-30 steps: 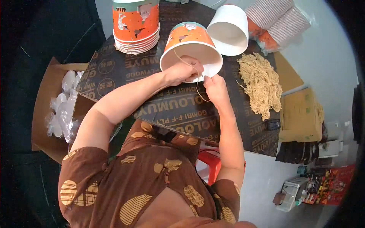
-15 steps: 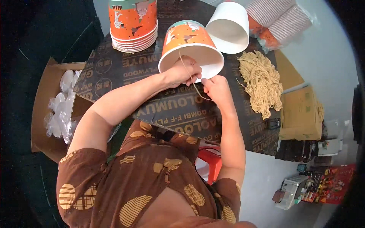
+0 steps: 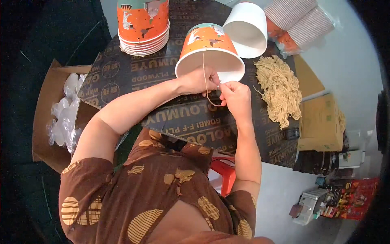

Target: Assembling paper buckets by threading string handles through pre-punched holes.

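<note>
An orange paper bucket [image 3: 209, 39] with printed figures lies tipped on the table, its white-rimmed mouth toward me. A tan cord [image 3: 205, 77] comes from the upper part of the mouth and hangs in a loop down to my right hand. My left hand [image 3: 200, 80] is closed at the lower rim, its fingers partly inside the mouth; they seem to grip the rim. Close against it, my right hand [image 3: 236, 96] pinches the cord at the rim's edge. Where the fingertips meet, a small white bit shows, too small to name.
An upside-down stack of orange buckets [image 3: 143, 28] stands at the far left; a white bucket [image 3: 246, 30] lies at the back. Right of my hands is a pile of tan cords [image 3: 279, 89]. Bagged buckets [image 3: 298, 24] sit behind. An open carton [image 3: 44, 122] stands left of the dark table [image 3: 183, 116].
The bucket has shifted a little to the right. Both hands have gone with it and now meet more closely at the lower rim; the cord hangs in a tighter loop.
</note>
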{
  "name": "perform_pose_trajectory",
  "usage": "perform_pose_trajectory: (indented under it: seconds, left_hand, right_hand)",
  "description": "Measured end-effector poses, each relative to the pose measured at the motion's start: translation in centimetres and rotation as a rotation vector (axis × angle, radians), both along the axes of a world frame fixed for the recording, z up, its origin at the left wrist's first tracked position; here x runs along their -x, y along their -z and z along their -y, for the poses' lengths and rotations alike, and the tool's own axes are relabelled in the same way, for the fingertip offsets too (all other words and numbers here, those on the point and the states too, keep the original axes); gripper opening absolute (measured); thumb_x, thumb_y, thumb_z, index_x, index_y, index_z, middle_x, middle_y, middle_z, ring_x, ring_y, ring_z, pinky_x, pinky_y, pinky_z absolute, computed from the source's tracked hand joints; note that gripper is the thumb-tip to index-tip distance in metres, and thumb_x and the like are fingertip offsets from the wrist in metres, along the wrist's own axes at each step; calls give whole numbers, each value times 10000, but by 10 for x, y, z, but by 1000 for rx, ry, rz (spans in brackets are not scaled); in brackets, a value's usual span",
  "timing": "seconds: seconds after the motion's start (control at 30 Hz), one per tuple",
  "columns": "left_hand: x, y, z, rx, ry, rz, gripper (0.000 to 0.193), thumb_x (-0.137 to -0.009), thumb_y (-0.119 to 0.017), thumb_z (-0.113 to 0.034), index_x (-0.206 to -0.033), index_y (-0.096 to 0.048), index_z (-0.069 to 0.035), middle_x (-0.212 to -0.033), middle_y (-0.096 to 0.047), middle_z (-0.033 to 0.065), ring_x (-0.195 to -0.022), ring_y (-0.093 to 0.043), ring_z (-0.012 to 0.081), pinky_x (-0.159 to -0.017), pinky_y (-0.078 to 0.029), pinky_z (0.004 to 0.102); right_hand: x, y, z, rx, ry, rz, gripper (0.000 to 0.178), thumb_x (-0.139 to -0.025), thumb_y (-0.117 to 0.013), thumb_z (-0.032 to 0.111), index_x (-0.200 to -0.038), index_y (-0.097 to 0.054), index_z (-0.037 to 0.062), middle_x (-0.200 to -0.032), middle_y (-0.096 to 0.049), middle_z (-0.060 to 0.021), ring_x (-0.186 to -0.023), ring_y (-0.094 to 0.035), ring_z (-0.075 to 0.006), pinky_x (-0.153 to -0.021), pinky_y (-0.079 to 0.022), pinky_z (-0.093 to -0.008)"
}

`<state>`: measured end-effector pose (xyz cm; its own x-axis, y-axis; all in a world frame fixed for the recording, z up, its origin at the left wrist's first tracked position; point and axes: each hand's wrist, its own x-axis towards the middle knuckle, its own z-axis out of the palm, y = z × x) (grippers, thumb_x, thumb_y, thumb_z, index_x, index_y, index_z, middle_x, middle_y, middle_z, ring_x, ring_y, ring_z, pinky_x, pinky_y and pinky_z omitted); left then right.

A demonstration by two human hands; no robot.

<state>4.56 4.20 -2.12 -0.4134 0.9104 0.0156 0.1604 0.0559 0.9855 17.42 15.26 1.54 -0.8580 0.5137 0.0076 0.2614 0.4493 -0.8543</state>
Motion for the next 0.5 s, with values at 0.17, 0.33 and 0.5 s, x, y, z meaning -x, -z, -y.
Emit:
perform_pose_trajectory:
  seconds: [0.17, 0.33, 0.5]
  left_hand:
    - [-3, 14, -6, -119, -105, -327, 109, -797, -640, -74, -760, -607, 23, -596, -561, 65, -529, -555, 131, -465, -432, 300]
    - [4, 23, -10, -136, -112, -378, 118, -809, -651, -93, -788, -600, 11, -644, -583, 63, -602, -568, 138, -515, -441, 304]
    - [5, 3, -2, -9, 29, -35, 125, -850, -641, -93, -794, -571, -6, -623, -549, 21, -510, -532, 97, -424, -401, 250]
  right_hand:
    - [4, 0, 8, -1, 24, -50, 197, -855, -615, 109, -724, -635, -37, -578, -586, -33, -446, -513, -79, -425, -390, -242]
    - [-2, -6, 8, -528, -350, -676, 71, -829, -590, 6, -778, -636, -14, -686, -631, -99, -587, -615, -162, -541, -476, -266]
    - [-6, -7, 1, -569, -100, -884, 42, -844, -563, -13, -853, -602, -25, -676, -621, -98, -585, -623, -216, -540, -491, -306]
